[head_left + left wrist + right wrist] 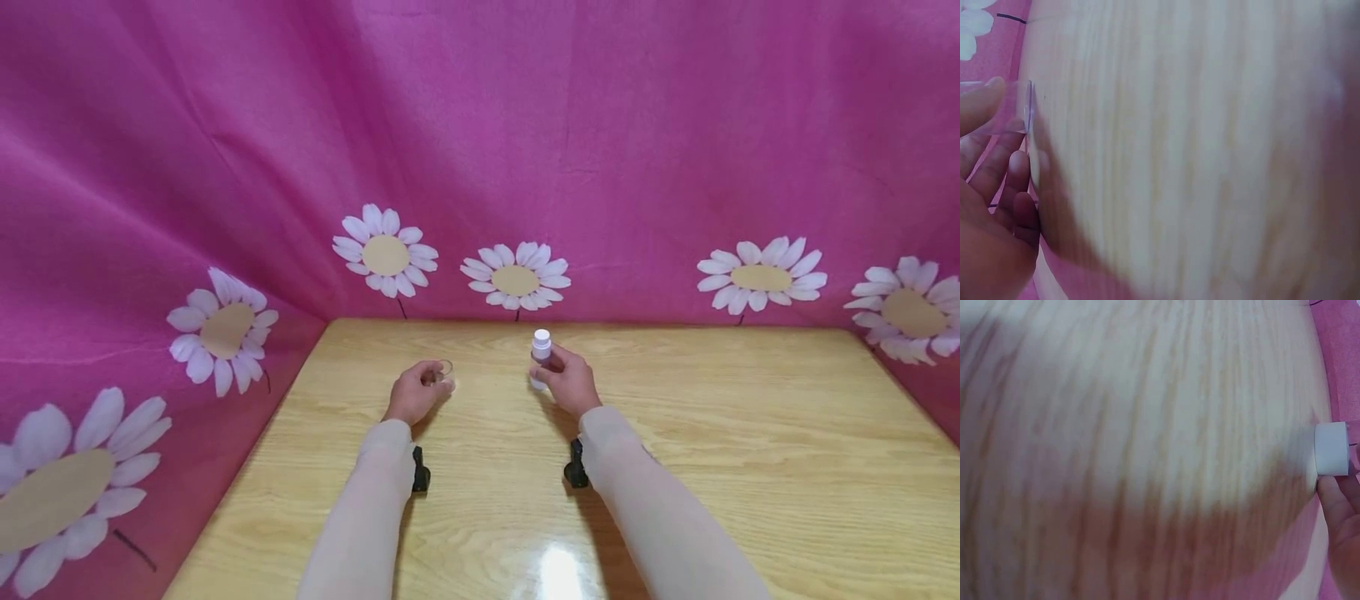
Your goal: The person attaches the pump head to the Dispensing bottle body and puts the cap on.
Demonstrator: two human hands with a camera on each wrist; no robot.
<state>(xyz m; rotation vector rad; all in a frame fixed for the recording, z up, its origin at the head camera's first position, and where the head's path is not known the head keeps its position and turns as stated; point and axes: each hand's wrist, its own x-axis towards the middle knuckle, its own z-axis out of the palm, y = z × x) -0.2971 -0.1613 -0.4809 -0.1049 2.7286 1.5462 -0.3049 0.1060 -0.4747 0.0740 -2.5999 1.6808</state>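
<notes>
Thumb and fingers of my left hand (414, 396) pinch a small clear cup (448, 372) over the left half of the table. The left wrist view shows the cup's clear wall (1012, 112) between thumb and fingers, its end close to the wood. To the right, my right hand (574, 385) grips an upright white bottle (541, 353) with a white cap. Fingers cover part of the bottle's middle. In the right wrist view, the bottle's white lower part (1331, 450) meets or nearly meets the tabletop; which one I cannot tell.
Both hands work over a light wood-grain table (750, 417). Behind and to the sides hangs a pink cloth (637, 150) printed with white daisies. Black camera mounts (576, 465) sit on both wrists. A bright reflection lies near the table's front.
</notes>
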